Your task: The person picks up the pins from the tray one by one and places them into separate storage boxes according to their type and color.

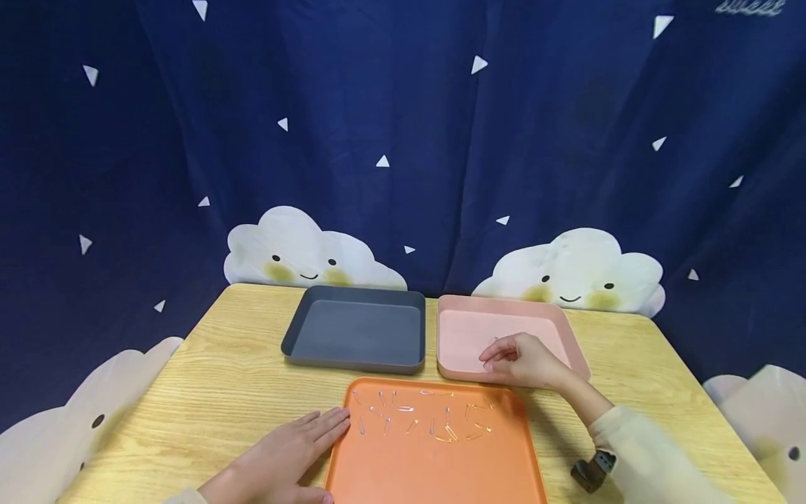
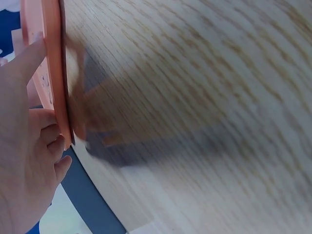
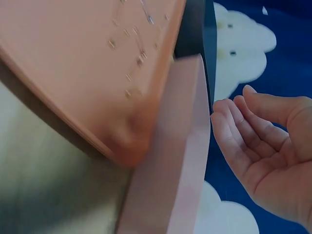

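Observation:
Several small safety pins (image 1: 406, 409), some silver and some gold, lie scattered over the far half of the orange tray (image 1: 434, 469). My left hand (image 1: 286, 448) rests at that tray's left edge, fingers extended against the rim; the left wrist view shows the fingertips along the orange rim (image 2: 57, 73). Over the pink tray (image 1: 466, 325) hovers my right hand (image 1: 525, 360), its fingers loosely bent and pointing left. In the right wrist view the right hand (image 3: 263, 151) shows a gap between thumb and fingers and nothing held there. A faint small glint is near its fingertips in the pink tray.
A dark grey tray (image 1: 362, 332) stands at the back left, beside the pink one. All three trays sit on a wooden table (image 1: 170, 413). Behind it hangs a blue curtain (image 1: 403, 91) with clouds and triangles. A dark device (image 1: 592, 472) is on the right wrist.

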`<state>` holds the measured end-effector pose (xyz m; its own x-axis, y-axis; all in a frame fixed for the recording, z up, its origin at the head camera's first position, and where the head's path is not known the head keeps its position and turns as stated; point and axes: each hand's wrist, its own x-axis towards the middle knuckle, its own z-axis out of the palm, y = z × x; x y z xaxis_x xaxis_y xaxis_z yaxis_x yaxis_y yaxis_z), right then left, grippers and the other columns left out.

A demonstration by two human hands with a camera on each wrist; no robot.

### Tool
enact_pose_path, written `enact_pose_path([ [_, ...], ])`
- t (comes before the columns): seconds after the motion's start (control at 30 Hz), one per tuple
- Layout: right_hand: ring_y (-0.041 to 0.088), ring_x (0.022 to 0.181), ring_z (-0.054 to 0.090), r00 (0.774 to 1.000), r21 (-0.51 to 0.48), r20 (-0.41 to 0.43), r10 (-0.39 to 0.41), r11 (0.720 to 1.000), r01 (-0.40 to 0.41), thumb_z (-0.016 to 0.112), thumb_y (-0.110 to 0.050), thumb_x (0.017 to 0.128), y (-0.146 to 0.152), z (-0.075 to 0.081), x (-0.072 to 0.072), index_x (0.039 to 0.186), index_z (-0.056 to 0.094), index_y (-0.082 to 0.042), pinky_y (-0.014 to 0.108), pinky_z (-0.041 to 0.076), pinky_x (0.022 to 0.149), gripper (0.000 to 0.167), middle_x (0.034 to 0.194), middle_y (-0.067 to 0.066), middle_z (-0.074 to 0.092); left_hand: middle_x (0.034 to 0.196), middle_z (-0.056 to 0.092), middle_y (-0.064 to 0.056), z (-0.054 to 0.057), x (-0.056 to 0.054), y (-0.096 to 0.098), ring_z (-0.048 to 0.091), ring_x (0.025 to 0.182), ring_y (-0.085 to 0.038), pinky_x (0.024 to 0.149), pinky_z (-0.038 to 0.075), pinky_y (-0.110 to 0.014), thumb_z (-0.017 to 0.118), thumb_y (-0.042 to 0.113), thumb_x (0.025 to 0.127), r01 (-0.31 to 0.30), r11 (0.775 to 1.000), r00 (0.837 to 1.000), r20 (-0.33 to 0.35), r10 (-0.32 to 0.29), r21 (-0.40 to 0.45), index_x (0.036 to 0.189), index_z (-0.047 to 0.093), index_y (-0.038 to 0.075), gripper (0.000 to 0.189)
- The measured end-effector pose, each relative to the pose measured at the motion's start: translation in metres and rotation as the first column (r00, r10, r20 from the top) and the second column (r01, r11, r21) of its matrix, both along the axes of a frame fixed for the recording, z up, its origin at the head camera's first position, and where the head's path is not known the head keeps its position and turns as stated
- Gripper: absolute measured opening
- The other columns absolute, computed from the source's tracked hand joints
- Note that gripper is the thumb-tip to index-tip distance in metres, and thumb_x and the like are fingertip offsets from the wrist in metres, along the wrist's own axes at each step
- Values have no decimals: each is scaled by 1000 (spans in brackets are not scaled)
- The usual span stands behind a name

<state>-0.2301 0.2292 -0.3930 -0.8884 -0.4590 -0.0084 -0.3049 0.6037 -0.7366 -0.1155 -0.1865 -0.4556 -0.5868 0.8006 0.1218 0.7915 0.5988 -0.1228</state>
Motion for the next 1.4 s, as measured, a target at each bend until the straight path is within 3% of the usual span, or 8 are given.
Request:
enact_pose_path([
  [0.23,1,66,63,993,-47,71,99,994,-96,72,-1,78,-11,-12,29,92,69,9,17,53,60,17,79,15,73,148,47,-12,1,-1,0,50,133,-24,104,47,-38,36,74,88,-11,1000,1000,29,11,2,142,44,3,90],
  [0.57,0,55,60,981,40,7,196,980,-196,73,4,76,-17,-35,49,81,71,3,16,51,50,6,69,10,72,149,46,-11,0,-1,0,49,134,-23,104,46,-38,35,74,89,-5,1000,1000,22,5,1,143,44,3,89],
  [0.83,-8,59,47,976,170,-117,183,972,-161,81,1,68,-17,-44,54,76,69,-6,13,47,53,16,64,-3,62,148,47,-10,-1,1,1,49,134,-23,103,46,-38,35,72,90,-2,1000,1000,18,2,-1,142,46,4,86],
  [1.4,-5,58,47,982,162,-126,144,979,-123,80,6,64,-16,-43,54,74,65,-6,14,46,52,21,64,0,61,147,49,-11,0,1,0,51,132,-24,101,48,-37,38,72,89,6,1000,1000,-16,-6,12,141,46,3,87],
])
